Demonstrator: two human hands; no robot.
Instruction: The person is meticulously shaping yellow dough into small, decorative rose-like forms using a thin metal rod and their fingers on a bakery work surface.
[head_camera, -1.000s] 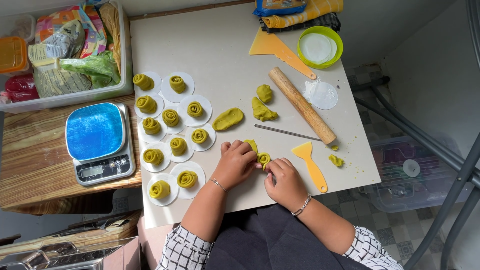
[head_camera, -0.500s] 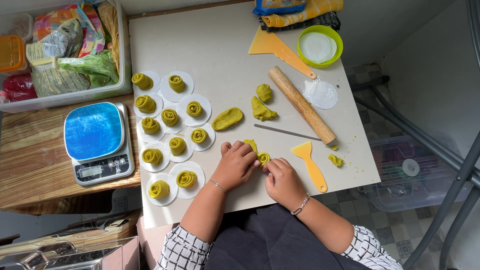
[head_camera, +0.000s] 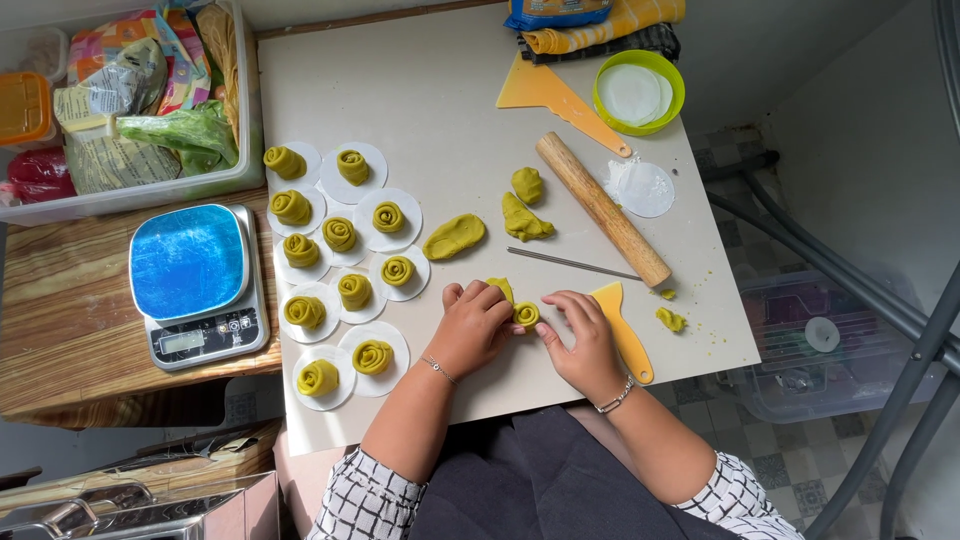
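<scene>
Rolled green dough (head_camera: 526, 315), coiled like a small rose, is pinched between the fingertips of both hands near the front edge of the pale bench (head_camera: 440, 120). The left hand (head_camera: 474, 325) is curled against the roll's left side, its grip narrow and closed on the dough, and a flap of dough shows just above its fingers. The right hand (head_camera: 580, 338) is pressed to the roll's right side, its grip likewise closed on the dough. Just right of the right hand a yellow scraper (head_camera: 624, 325) is laid flat, and beyond it a thin metal rod (head_camera: 585, 263) and a wooden rolling pin (head_camera: 602, 208) are set. Left of the hands, finished dough roses (head_camera: 338, 233) are ranged on white paper rounds, and a blue-topped scale (head_camera: 197, 283) is seen beside them.
</scene>
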